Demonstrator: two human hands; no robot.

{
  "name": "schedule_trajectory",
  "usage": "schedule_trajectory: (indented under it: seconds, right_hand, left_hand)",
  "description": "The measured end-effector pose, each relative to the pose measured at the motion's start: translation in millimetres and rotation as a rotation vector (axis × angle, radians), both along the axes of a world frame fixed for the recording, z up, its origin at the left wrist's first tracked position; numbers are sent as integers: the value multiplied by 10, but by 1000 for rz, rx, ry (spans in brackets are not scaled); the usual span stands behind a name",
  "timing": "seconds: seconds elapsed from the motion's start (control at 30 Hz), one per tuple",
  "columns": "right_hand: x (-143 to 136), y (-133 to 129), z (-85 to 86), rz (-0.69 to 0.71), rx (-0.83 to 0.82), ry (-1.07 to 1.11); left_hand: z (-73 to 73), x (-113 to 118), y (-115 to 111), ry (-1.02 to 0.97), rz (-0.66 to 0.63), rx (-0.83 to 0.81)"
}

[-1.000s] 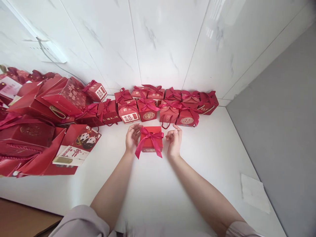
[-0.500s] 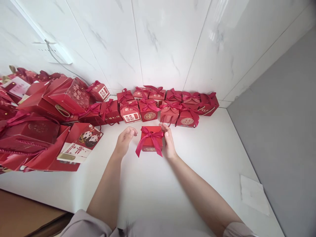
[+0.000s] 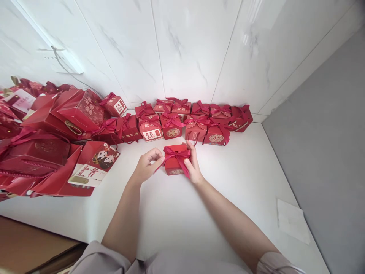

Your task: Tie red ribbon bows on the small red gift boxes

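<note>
A small red gift box (image 3: 173, 166) stands on the white table in front of me, with a dark pink ribbon (image 3: 176, 153) tied in a bow on its top. My left hand (image 3: 148, 163) is at the box's left side, its thumb and fingers pinched on the left tail of the ribbon. Against the right side of the box lies my right hand (image 3: 194, 165). Its fingers reach behind the right edge and its thumb presses near the front right corner, over the ribbon's right tail. Part of the box's front carries a pale round print.
Behind stand two rows of similar ribboned red boxes (image 3: 172, 127) along the marbled wall (image 3: 194, 45). A heap of larger red boxes (image 3: 54, 152) fills the left side. A white paper sheet (image 3: 292, 220) lies at the right edge, beside a grey panel (image 3: 322, 133).
My left hand has moved right and closed on the ribbon's left tail. My right thumb has come round onto the box's front corner. The box has turned slightly.
</note>
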State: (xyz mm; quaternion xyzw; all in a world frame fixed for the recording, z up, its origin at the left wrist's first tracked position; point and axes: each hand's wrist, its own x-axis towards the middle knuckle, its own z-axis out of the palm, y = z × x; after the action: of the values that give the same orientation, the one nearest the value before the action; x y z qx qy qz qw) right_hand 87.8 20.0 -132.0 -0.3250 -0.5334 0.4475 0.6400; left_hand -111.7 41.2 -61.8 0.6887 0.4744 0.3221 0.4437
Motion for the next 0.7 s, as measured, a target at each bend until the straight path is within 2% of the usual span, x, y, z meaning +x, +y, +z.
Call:
schedule_trajectory:
  seconds: [0.07, 0.13, 0.23, 0.3, 0.4, 0.5, 0.63, 0.7]
  right_hand:
    - [-3, 14, -22, -19, -15, -17]
    - [-5, 20, -29, -28, -20, -27]
    - [-9, 19, -22, -32, -22, -29]
    - [-13, 16, -18, -31, -26, -25]
    - [-17, 14, -18, -31, -36, -12]
    - [-17, 14, -24, -39, -50, -14]
    - [-11, 18, -31, -37, -46, 2]
    - [-7, 20, -33, -39, -54, 1]
  left_hand:
    - [15, -28, -6, -5, 8, 30]
    - [35, -63, -13, 67, 10, 130]
    - [81, -118, -18, 184, 18, 391]
    - [121, -151, -17, 185, 23, 578]
    - [174, -189, -13, 181, 46, 708]
    - [188, -217, -3, 275, 0, 569]
    - [147, -271, 16, 405, -157, 138]
    - [106, -320, 34, 421, -192, -81]
